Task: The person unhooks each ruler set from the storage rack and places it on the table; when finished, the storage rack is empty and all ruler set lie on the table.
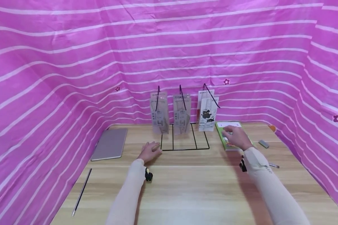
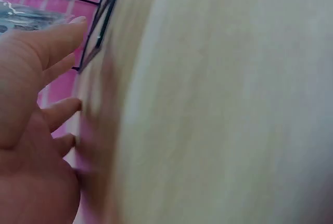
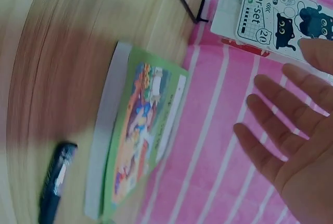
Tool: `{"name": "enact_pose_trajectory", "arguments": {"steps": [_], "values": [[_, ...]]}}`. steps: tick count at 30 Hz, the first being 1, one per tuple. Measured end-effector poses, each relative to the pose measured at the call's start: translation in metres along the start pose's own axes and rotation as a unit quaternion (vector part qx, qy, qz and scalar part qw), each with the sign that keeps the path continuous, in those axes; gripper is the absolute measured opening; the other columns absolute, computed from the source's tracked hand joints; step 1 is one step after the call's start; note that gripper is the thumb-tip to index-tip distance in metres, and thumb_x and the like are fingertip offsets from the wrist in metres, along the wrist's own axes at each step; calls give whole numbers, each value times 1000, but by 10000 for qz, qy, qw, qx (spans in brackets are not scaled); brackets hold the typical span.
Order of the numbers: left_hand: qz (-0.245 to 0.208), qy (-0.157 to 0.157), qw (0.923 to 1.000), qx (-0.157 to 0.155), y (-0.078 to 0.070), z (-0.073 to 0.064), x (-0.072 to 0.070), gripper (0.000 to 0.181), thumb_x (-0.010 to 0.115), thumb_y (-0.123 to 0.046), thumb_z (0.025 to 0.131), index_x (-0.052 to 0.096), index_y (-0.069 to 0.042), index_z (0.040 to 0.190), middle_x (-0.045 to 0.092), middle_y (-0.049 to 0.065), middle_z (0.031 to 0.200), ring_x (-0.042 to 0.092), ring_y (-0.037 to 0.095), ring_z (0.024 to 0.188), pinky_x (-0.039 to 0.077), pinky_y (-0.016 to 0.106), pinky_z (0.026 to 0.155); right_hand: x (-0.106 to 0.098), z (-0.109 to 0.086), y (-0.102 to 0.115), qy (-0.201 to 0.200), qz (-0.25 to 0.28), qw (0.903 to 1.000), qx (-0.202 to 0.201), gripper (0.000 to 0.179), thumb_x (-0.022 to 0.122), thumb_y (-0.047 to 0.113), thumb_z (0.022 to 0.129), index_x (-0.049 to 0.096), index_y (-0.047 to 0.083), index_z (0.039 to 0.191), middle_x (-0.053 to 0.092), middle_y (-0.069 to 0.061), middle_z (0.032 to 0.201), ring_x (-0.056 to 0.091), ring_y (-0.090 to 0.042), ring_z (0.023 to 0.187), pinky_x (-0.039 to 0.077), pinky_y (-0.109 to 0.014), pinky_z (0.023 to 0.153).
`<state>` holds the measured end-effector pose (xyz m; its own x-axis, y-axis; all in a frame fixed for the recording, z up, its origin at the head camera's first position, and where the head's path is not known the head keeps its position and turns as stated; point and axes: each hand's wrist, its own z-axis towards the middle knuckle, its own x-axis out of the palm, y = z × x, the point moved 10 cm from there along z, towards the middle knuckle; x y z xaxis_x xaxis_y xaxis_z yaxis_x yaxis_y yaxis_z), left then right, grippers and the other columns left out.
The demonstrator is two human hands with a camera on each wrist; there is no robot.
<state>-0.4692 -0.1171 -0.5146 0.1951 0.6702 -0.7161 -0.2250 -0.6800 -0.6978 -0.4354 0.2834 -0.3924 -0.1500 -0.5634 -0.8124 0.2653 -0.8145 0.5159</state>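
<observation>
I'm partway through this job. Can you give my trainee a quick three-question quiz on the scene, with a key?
1. True or false: the flat grey item lies to the left of the black wire rack in the head view.

2. In the head view, which hook carries the packet with cartoon black cats?
A. Left
B. Middle
C. Right

3. What, if anything, is the right hand holding?

Key:
1. True.
2. C, the right hook.
3. Nothing; the green book lies on the table, apart from its fingers.
</observation>
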Motion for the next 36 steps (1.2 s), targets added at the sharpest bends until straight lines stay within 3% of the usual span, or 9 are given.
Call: {"name": "enact_pose_trajectory", "arguments": {"steps": [2,6,21,32,36], "values": [[76,-29,10000,-53,4,-2,1,56,63,-34,99,50,-12,148,33,18,161,6,50,152,-6,63,120,5,3,0,-56,316,9995,-33,37,58,23,102,64,-6,124,69,-27,119,64,-46,111,48,-60,98],[155,-101,9997,-177,10,-2,1,54,62,-34,99,51,-14,148,29,20,162,2,51,151,-9,64,119,8,7,3,-261,615,9977,-140,34,60,18,101,64,-8,123,69,-28,118,64,-47,110,48,-61,98],[388,-361,9978,-403,16,15,2,50,62,-42,98,58,-22,143,27,17,164,3,46,153,-10,65,118,13,24,0,-468,907,9948,-29,35,60,17,102,63,-9,126,67,-29,121,61,-47,115,48,-58,99],[545,-481,9967,-369,10,21,7,48,64,-40,97,61,-21,140,32,17,162,9,47,153,-5,66,119,-2,45,-3,-1162,1974,9734,52,41,68,10,96,58,-8,132,58,-32,133,55,-46,124,48,-56,101],[467,-509,9972,-289,6,21,8,47,65,-38,96,63,-17,139,33,20,161,11,49,151,1,65,120,-3,50,-3,-1154,2218,9682,60,43,69,9,95,57,-7,134,57,-30,136,53,-46,127,45,-57,104]]}}
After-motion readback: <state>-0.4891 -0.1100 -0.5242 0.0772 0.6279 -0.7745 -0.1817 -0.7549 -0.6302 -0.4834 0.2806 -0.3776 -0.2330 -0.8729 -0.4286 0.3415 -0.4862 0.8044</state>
